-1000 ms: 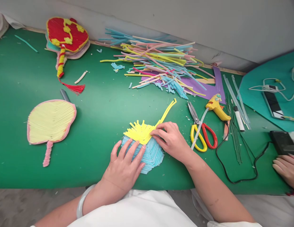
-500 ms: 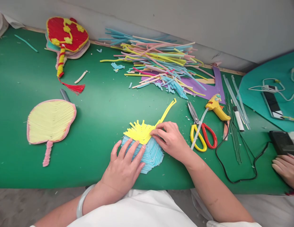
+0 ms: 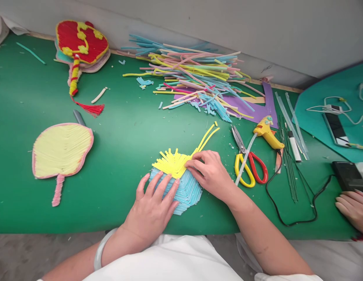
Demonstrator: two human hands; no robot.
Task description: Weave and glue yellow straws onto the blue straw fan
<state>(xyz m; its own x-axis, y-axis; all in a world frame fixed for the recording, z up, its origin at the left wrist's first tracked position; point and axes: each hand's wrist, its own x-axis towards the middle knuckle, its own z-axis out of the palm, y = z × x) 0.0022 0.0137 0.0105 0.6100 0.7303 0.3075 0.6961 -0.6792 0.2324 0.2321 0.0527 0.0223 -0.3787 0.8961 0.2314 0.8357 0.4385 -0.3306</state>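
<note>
A leaf-like craft panel lies on the green table, its lower part made of blue pipe cleaners set in V-shaped rows. Short yellow pipe cleaners fan out over its upper part. My left hand rests flat on the panel's left side, fingers spread. My right hand pinches a yellow pipe cleaner at the right edge of the yellow part; a second long yellow one runs beside it, both pointing up and right. A tiny yellow bit lies by their far ends.
Scissors and a yellow glue gun with its cord lie to the right. Loose pipe cleaners are heaped at the back. A pale yellow fan and a red fan lie left. Another person's hand touches a black device.
The far ends of the two long yellow pipe cleaners have spread apart, and a tiny yellow bit now lies separate there. Both my hands stay in nearly the same place.
</note>
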